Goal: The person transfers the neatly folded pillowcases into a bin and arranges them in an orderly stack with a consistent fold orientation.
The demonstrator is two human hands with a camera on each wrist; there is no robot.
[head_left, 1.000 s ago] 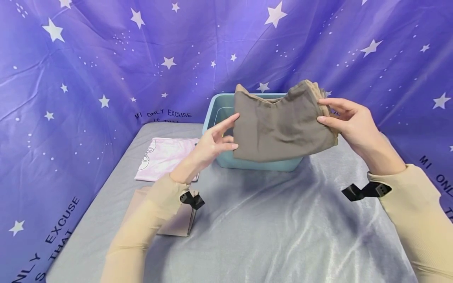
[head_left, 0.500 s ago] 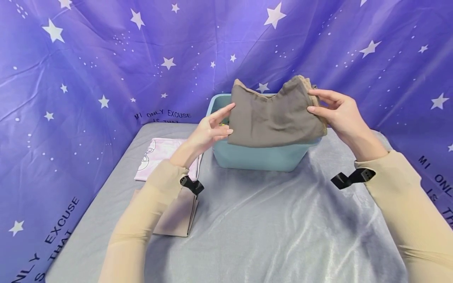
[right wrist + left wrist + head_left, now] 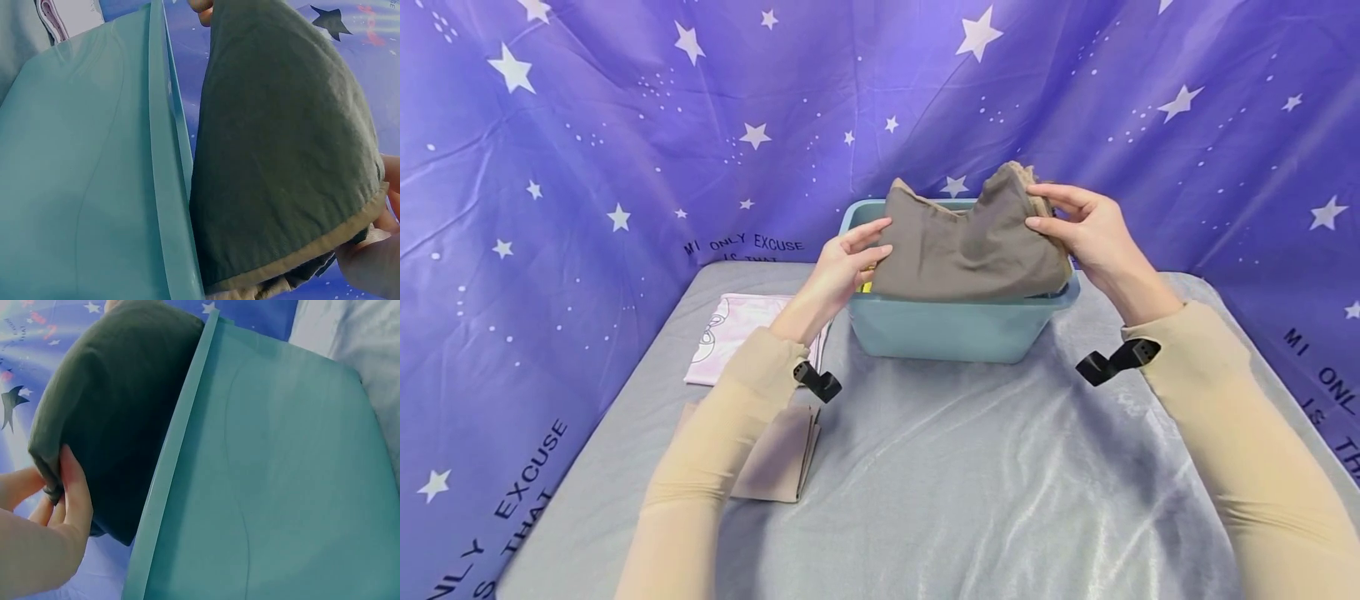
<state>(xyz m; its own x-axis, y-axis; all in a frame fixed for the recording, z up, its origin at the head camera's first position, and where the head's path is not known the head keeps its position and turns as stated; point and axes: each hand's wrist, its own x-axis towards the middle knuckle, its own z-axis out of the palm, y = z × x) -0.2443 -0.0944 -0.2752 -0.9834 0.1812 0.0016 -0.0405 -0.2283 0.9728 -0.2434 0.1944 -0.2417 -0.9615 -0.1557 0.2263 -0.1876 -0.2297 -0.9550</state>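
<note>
Two hands clamp opposite ends of a folded grey-brown garment (image 3: 962,246) between thumb and fingers: the left hand (image 3: 837,271) at its nine-o'clock edge, the right hand (image 3: 1093,233) at its two-o'clock edge. The garment stands tilted in the mouth of a teal plastic bin (image 3: 951,332), its lower edge just behind the bin's six-o'clock rim and its top corners rising above the far rim. Narrow gaps show at both ends of the opening, with something yellow (image 3: 867,287) in the nine-o'clock one, too small to identify. Outside the bin, grey sheet (image 3: 962,483) stretches open from four to six o'clock; a lilac folded cloth (image 3: 741,329) lies near nine o'clock and a dusty-pink folded cloth (image 3: 775,467) at eight, partly under the left sleeve (image 3: 700,467).

One second ago the garment hung in front of the bin, overlapping its near wall; now that wall shows uncovered. The right hand has shifted toward ten o'clock, and both folded cloths lie where they were.
</note>
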